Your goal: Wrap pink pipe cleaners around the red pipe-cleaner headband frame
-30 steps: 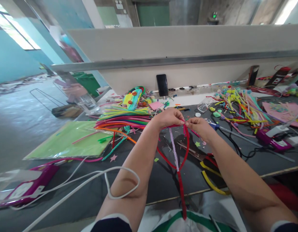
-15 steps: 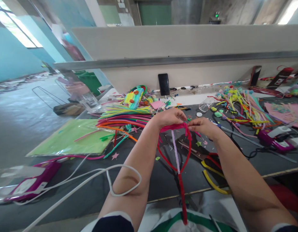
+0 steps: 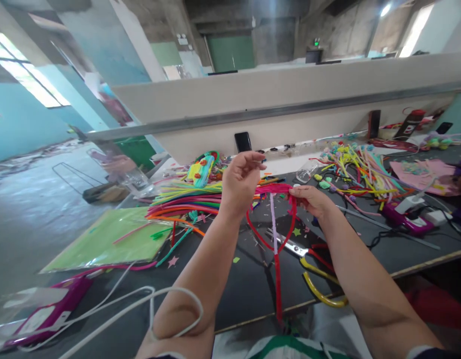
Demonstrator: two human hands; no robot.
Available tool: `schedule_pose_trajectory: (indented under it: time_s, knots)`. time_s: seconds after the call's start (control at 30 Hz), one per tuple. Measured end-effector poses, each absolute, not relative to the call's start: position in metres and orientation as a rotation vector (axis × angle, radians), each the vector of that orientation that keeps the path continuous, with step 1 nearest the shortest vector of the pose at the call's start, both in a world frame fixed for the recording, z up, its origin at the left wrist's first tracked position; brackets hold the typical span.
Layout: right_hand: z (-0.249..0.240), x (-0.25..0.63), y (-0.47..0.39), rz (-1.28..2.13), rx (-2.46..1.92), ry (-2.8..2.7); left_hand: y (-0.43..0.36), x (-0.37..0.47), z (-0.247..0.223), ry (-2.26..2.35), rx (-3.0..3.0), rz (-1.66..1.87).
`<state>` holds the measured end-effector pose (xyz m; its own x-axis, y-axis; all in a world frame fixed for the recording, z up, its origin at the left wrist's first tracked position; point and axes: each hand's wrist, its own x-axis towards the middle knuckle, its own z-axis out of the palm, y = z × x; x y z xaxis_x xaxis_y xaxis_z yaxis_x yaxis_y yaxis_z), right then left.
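A red pipe-cleaner piece [image 3: 278, 286] hangs over the table's front part, with a teardrop loop, a lilac stem [image 3: 273, 222] in its middle and a bright pink-red wrapped band [image 3: 272, 188] across its top. My right hand [image 3: 308, 198] pinches the right end of that band between thumb and fingers. My left hand [image 3: 244, 174] is raised at the band's left end, fingers apart and curled, with nothing visible in it. Scissors with yellow and red handles [image 3: 303, 252] lie on the table behind and right of the loop.
Bundled colourful pipe cleaners [image 3: 185, 199] and a green sheet in plastic [image 3: 106, 239] are at left. A phone [image 3: 242, 142] leans on the divider. More pipe cleaners [image 3: 359, 169] and a purple power strip [image 3: 405, 219] are at right. A white cable [image 3: 118, 311] crosses my left forearm.
My left hand has come off the pink-red band, lifting up and left with its fingers opening. My right hand still holds the band. The view has tilted upward.
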<state>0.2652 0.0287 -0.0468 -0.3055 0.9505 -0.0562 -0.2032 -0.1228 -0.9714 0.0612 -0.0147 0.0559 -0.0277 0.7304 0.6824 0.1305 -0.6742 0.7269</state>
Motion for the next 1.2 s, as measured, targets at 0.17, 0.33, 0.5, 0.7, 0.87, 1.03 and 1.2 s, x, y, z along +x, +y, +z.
schedule_pose_trajectory:
  time_s: [0.17, 0.33, 0.5, 0.7, 0.87, 1.03, 1.2]
  knots:
    - [-0.052, 0.269, 0.035, 1.626, -0.854, -0.962, -0.029, 0.057, 0.040, 1.075, 1.775, 1.297]
    - [-0.052, 0.243, 0.026, 1.550, -0.797, -0.900, -0.023, 0.051, -0.006, 1.177, 1.410, 1.266]
    - [-0.053, 0.216, 0.010, 1.559, -0.786, -0.963, -0.012, 0.048, -0.022, 1.069, 1.168, 1.407]
    - [-0.055, 0.205, 0.003, 1.639, -0.859, -1.149, -0.009, 0.037, -0.030, 1.085, 1.055, 1.465]
    - [-0.051, 0.217, 0.006, 1.595, -0.931, -1.596, -0.012, 0.027, -0.036, 1.208, 1.111, 1.363]
    - [-0.037, 0.233, 0.008, 1.132, -1.127, -1.899, -0.022, 0.033, -0.035, 1.245, 1.194, 1.262]
    - [-0.034, 0.227, 0.002, 0.598, -1.089, -2.203, -0.031, 0.042, -0.037, 1.271, 1.296, 1.188]
